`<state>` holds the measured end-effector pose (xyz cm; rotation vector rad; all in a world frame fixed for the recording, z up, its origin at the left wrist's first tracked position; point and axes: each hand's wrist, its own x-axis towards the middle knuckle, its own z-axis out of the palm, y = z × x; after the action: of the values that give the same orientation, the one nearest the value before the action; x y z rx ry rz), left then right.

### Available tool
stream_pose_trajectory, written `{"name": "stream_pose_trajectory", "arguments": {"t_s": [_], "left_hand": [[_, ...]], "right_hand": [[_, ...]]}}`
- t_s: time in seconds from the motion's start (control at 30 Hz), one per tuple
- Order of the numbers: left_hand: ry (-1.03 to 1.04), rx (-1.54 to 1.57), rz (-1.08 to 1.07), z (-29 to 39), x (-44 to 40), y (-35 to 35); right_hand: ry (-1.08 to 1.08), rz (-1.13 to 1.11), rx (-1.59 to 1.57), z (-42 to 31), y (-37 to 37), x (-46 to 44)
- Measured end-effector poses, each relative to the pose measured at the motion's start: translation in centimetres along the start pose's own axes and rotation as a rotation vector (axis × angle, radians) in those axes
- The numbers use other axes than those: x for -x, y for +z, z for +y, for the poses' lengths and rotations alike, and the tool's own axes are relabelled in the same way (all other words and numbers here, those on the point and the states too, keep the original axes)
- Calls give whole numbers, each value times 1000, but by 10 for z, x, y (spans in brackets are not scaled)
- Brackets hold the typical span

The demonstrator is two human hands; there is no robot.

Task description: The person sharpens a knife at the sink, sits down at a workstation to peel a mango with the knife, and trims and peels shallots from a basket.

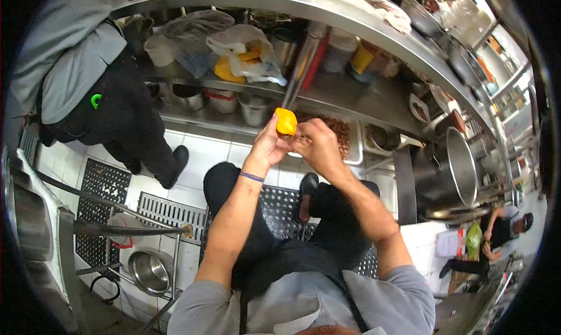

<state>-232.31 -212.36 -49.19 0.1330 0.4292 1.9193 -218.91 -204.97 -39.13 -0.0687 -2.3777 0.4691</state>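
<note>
My left hand [270, 144] is closed around a yellow fruit or vegetable [286, 121] that looks like a bell pepper, raised in front of the lower shelves. Its glossy, lobed top points away from me. My right hand [318, 143] is right beside it, with bent fingers pressed together near the pepper's lower side. What those fingers grip, if anything, is hidden. Behind my right hand is a pale tray [355, 152] of small reddish-brown pieces [340, 135], partly covered by the hand.
Shelves hold a clear bag [251, 46] with yellow things and a metal pot [255, 110]. To the right is a large steel pot [459, 167]. A person [87, 95] stands at left; another [501, 233] is far right. A metal bowl [150, 271] sits lower left.
</note>
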Motion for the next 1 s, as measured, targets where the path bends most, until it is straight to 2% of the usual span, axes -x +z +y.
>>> {"name": "stream_pose_trajectory", "arguments": {"t_s": [0.03, 0.07, 0.13, 0.17, 0.23, 0.27, 0.33, 0.37, 0.4, 0.5, 0.6, 0.67, 0.7, 0.77, 0.8, 0.83, 0.87, 0.9, 0.97, 1.0], "left_hand": [[-55, -162, 126, -5, -2, -17], [-9, -394, 197, -12, 1, -23], [63, -739, 334, -16, 17, -9], [109, -908, 326, -18, 14, -17], [175, -1258, 275, -21, 4, -38], [243, -1271, 223, -25, 0, -41], [267, -1262, 186, -31, 13, -16], [182, -1226, 179, -36, 13, -15], [100, -1190, 170, -39, 13, -15], [-20, -938, 18, -47, 3, -21], [-84, -729, -130, -53, 3, -4], [-141, -671, -184, -49, 11, 16], [-169, -663, -212, -48, 12, 29], [-201, -615, -244, -49, 7, 40], [-205, -616, -278, -49, 2, 43], [-208, -613, -309, -49, -1, 47], [-211, -608, -345, -49, -7, 49], [-212, -576, -327, -50, -12, 48], [-284, -555, -345, -51, -24, 46], [-314, -544, -354, -51, -29, 45]], "right_hand": [[294, 52, -3, -18, -17, 13], [456, 144, -140, -20, -34, 33], [712, 344, -515, -75, -98, 54], [611, 556, -557, -97, -121, 64], [247, 768, -682, -141, -171, 79], [-30, 766, -822, -160, -192, 84], [-590, 576, -1199, -188, -224, 85], [-765, 461, -1330, -197, -234, 83], [-844, 372, -1383, -201, -243, 83], [-510, 203, -1168, -195, -275, 111], [-346, 342, -1111, -184, -281, 137], [-517, 479, -1193, -158, -276, 132], [-507, 489, -1121, -137, -276, 133], [-298, 367, -672, -77, -268, 146], [-124, 327, -530, -48, -255, 147], [84, 347, -516, -22, -236, 137], [416, 367, -614, 10, -207, 112], [589, 309, -673, 42, -180, 95], [747, 96, -707, 96, -127, 84], [690, 79, -676, 116, -101, 86]]}}
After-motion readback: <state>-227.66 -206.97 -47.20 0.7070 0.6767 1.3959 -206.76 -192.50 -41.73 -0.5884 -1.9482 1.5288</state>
